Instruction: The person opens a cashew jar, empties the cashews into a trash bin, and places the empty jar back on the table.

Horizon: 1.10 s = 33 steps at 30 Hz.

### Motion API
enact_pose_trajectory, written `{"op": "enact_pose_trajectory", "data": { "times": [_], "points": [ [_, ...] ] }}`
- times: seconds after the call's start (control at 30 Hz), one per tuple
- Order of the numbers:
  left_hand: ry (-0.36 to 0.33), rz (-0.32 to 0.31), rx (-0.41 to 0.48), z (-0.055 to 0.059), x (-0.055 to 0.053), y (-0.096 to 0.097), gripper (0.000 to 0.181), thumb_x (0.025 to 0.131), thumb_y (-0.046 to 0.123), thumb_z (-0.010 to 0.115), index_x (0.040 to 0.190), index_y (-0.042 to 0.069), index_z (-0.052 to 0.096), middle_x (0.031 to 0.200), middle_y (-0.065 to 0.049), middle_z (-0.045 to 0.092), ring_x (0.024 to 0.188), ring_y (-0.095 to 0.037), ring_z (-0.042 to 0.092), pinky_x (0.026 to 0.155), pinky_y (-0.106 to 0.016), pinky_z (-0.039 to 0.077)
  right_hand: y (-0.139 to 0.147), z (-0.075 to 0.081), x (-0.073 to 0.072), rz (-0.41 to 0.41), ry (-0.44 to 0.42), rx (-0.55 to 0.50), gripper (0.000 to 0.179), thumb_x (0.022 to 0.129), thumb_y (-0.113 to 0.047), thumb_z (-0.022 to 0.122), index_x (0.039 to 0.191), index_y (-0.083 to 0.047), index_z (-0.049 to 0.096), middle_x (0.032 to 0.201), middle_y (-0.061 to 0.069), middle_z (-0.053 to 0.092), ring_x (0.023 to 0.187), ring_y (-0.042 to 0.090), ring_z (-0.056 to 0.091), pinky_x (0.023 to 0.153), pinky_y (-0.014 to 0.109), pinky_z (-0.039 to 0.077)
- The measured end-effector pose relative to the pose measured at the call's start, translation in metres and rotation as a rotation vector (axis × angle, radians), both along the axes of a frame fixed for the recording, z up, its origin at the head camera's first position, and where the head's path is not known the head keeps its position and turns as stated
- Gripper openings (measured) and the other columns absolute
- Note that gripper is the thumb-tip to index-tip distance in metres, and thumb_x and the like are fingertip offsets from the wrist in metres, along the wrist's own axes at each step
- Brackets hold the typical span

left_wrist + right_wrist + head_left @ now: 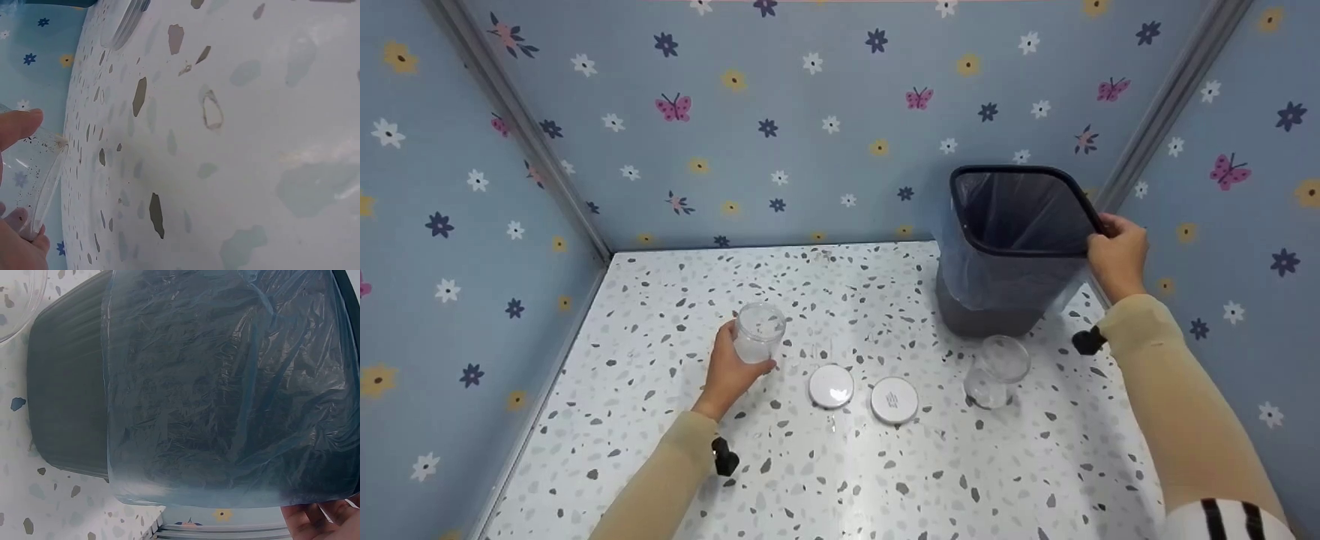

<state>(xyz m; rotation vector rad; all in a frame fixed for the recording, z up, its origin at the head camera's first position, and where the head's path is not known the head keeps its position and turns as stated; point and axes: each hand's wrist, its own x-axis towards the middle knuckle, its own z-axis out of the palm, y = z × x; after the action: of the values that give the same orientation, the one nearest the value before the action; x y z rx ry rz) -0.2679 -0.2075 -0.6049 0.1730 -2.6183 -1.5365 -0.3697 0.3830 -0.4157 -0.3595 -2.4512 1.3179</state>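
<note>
My left hand [733,373] grips a clear jar [759,341] without a lid, over the left part of the speckled table. Small dark specks cling to the wall of this jar [42,169] in the left wrist view. At the right, my right hand [1117,255] holds the rim of a grey trash bin [986,319], lined with a translucent bluish bag [185,388]. Fingertips of the right hand [320,520] show at the bin's upper side in the right wrist view. Two round white lids, one glossy [831,386] and one with a printed mark [895,400], lie between the hands.
A second clear jar [996,371], also lidless, stands just in front of the bin. Flower-patterned blue panels [810,127] enclose the table [780,465] at the back and both sides, with grey metal strips [1166,90] at the corners.
</note>
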Motion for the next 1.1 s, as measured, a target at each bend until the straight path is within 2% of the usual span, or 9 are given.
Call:
{"op": "enact_pose_trajectory", "data": {
  "times": [0.4,0.7,0.93,1.1],
  "points": [
    [-0.029,-0.010,0.013,-0.008,0.002,-0.004,0.112,0.087,0.013,0.091,0.168,-0.004,0.016,0.173,-0.029,0.028,0.161,-0.047,0.031,0.134,-0.060,0.026,-0.001,0.004,0.002,0.002,-0.020,-0.022,0.056,0.103,-0.004,0.045,0.159,-0.002,0.054,0.150,0.022,0.062,0.130,0.024,0.058,0.097,0.024,0.049],
    [-0.056,-0.052,0.071,-0.018,0.007,-0.006,0.103,0.089,0.013,0.087,0.166,-0.003,0.021,0.169,-0.028,0.034,0.159,-0.046,0.035,0.132,-0.064,0.028,-0.002,0.000,0.000,0.007,-0.037,-0.034,0.059,0.103,-0.007,0.045,0.162,-0.005,0.050,0.153,0.023,0.061,0.133,0.028,0.059,0.092,0.023,0.049],
    [-0.083,-0.052,0.037,-0.020,0.008,-0.006,0.105,0.091,0.017,0.087,0.167,-0.001,0.019,0.172,-0.027,0.030,0.163,-0.045,0.029,0.135,-0.059,0.024,-0.003,0.001,0.000,-0.023,-0.041,-0.061,0.059,0.103,-0.007,0.047,0.162,-0.007,0.051,0.150,0.021,0.061,0.124,0.020,0.060,0.090,0.022,0.050],
    [-0.090,-0.045,0.013,-0.021,0.009,-0.007,0.109,0.088,0.021,0.089,0.169,-0.001,0.018,0.173,-0.029,0.030,0.162,-0.047,0.030,0.134,-0.060,0.026,-0.004,0.001,-0.001,-0.063,-0.034,-0.085,0.057,0.104,-0.010,0.049,0.161,-0.009,0.052,0.152,0.020,0.061,0.129,0.022,0.060,0.096,0.023,0.051]
  ]
}}
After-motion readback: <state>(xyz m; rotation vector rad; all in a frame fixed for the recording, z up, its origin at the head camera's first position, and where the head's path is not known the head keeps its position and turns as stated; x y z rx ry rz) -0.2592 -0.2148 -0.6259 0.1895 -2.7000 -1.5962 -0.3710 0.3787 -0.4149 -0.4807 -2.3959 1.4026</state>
